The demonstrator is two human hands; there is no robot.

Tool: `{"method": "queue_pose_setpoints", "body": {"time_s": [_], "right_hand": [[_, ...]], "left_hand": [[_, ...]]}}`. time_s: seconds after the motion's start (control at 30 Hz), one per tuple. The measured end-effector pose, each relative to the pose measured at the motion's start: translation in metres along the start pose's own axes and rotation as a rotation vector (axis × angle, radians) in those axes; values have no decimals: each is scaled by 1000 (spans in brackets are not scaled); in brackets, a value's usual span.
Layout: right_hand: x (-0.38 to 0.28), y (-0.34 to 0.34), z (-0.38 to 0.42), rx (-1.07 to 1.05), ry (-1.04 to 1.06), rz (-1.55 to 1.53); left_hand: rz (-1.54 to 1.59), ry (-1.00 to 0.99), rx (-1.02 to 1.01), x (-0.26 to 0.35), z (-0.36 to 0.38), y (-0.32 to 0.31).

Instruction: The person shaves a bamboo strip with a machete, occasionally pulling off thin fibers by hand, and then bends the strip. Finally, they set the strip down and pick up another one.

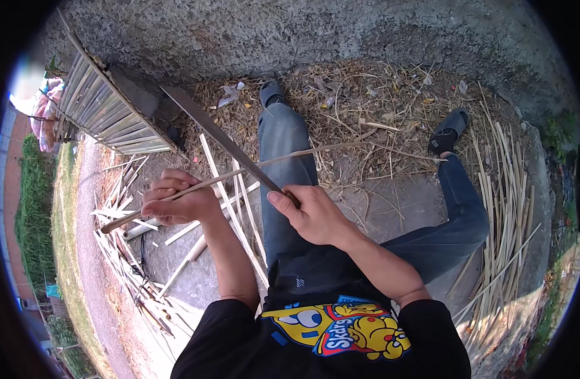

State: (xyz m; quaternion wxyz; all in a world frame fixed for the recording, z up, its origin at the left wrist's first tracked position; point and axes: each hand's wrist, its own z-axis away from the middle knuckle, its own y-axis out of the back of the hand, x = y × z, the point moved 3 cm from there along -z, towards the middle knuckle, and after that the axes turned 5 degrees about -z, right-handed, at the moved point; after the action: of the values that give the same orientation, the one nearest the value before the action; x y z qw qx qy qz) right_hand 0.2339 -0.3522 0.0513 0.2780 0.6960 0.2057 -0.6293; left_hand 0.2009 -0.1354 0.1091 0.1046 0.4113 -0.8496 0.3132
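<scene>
My left hand (179,197) is closed around a long thin bamboo strip (328,148). One end of the strip pokes out to the left of my fist, and the rest stretches right across my thigh. In my right hand (316,216) is the handle of a long machete (207,126), my thumb pressed along it. The dark blade slants up and to the left and crosses the strip between my two hands, overlapping it in this view.
A slatted bamboo panel (113,104) leans at the upper left near the rough wall (315,31). Split bamboo strips (498,208) lie in a pile on the right, and more pieces (132,271) are scattered on the left. Dry shavings (347,101) cover ground around my feet.
</scene>
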Motion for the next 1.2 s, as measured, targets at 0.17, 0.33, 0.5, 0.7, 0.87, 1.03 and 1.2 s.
{"method": "queue_pose_setpoints", "body": {"time_s": [0.17,0.33,0.5,0.7,0.87,1.03,1.2], "right_hand": [[-20,-23,5,0,156,-53],[71,29,-12,284,-180,184],[23,3,-3,131,-24,111],[31,8,-14,204,56,164],[61,34,-9,242,44,457],[36,21,-14,203,31,400],[-11,-1,-1,116,220,368]], "left_hand": [[-28,2,92,16,7,-16],[5,38,258,43,-41,0],[-25,100,127,23,-8,-16],[-94,8,278,39,-64,28],[-124,108,318,33,-49,22],[-101,-18,270,41,-48,-1],[-69,-7,274,44,-56,-3]]}}
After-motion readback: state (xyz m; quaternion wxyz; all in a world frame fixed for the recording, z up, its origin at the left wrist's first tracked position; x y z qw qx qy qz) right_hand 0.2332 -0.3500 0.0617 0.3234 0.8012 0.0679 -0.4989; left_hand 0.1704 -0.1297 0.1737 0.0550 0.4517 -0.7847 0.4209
